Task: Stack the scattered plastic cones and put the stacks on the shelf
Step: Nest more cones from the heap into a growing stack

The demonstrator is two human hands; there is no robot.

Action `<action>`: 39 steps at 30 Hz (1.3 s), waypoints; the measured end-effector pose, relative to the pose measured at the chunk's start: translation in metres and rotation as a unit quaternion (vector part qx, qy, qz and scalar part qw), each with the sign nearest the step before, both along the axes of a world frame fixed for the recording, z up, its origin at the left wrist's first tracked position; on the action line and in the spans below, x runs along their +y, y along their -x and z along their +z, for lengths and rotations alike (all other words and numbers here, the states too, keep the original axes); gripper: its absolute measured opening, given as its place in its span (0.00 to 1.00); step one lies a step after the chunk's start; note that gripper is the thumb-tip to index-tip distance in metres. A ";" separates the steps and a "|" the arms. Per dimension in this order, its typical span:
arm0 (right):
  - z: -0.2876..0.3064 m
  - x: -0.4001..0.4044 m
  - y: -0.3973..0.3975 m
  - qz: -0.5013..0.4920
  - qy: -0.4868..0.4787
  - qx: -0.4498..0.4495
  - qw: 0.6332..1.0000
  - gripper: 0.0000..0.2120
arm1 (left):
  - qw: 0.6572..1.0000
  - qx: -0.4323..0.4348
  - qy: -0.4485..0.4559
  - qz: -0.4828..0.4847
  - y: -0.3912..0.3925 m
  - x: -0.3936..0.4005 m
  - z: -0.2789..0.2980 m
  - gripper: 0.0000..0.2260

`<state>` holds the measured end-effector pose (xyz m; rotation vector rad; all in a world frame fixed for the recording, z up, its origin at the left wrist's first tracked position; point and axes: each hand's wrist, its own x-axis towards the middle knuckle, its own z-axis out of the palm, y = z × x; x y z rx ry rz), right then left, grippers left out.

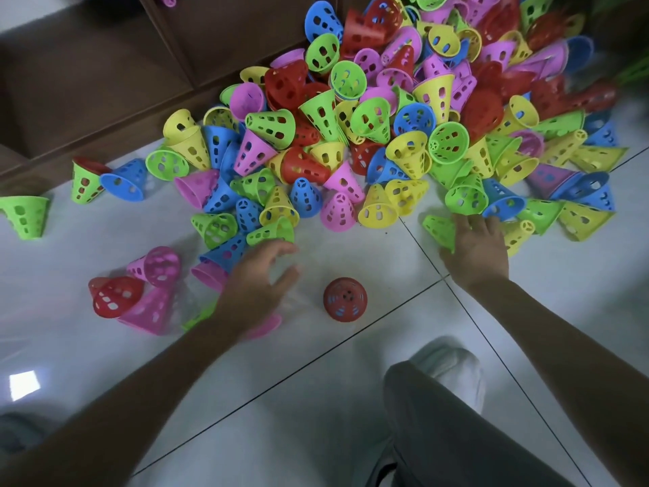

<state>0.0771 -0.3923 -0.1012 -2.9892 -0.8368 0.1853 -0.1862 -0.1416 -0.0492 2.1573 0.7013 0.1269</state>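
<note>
Right hand: fingers reaching into the near edge of the cone pile, thumb against a green cone lying on its side; whether gripping it, cannot tell. Left hand: fingers spread and relaxed, blurred, holding nothing, just over pink cones and a blue cone. Between the hands, standing upright on the white tiled floor: a red cone stack. Beyond the pile, at far left: dark wooden shelf.
</note>
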 end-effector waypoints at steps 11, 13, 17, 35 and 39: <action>0.002 -0.004 -0.003 -0.016 -0.061 0.035 0.997 0.29 | 0.936 0.193 -0.283 -0.081 -0.020 0.072 -0.041 0.27; 0.006 -0.003 0.000 -0.034 -0.109 0.051 0.992 0.28 | 0.927 0.198 -0.305 -0.089 -0.023 0.072 -0.043 0.24; 0.027 0.008 0.019 -0.118 -0.260 0.138 0.948 0.27 | 0.917 0.208 -0.327 -0.094 -0.026 0.071 -0.044 0.22; 0.075 0.046 0.158 -0.045 -0.390 0.325 0.860 0.27 | 0.996 0.034 -0.054 0.061 0.023 0.016 0.017 0.19; 0.056 0.048 0.168 0.021 -0.344 0.293 0.892 0.29 | 0.993 0.014 -0.016 0.120 0.031 0.005 0.025 0.18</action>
